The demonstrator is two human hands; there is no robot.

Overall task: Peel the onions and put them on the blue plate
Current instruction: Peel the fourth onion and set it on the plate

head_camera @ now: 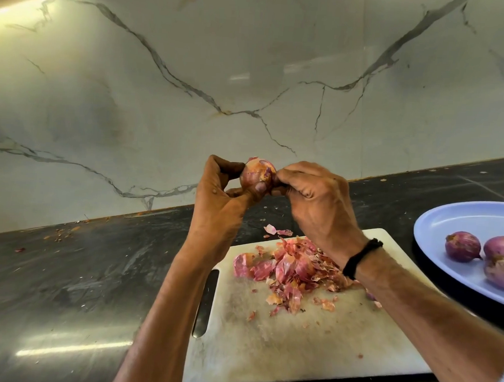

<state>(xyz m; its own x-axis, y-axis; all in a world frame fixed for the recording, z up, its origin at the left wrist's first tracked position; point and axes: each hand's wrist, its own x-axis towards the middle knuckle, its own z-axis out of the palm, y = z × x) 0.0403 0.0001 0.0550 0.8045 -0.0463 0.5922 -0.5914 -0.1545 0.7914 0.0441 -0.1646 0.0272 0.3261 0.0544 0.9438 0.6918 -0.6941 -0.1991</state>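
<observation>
The onion [257, 173], partly covered in dry papery skin, is held up in the air above the far edge of the cutting board [294, 341], in front of the marble wall [193, 69]. The left hand [218, 197] grips it from the left and below, with thumb and curled fingers round its body. The right hand [318, 200] pinches at its right side, fingertips closed on the skin there. Below the hands a heap of pink and tan peels [293, 267] lies on the far half of the white board, with scraps scattered nearer its middle and a couple of bits just off its far edge on the dark counter [78, 268]. The board's handle slot runs along its left edge. The blue plate [455, 221] sits on the counter just beside the board's right edge, cut by the frame, and carries three peeled onions [462, 246] close together. A black band [361, 258] circles the right wrist.
</observation>
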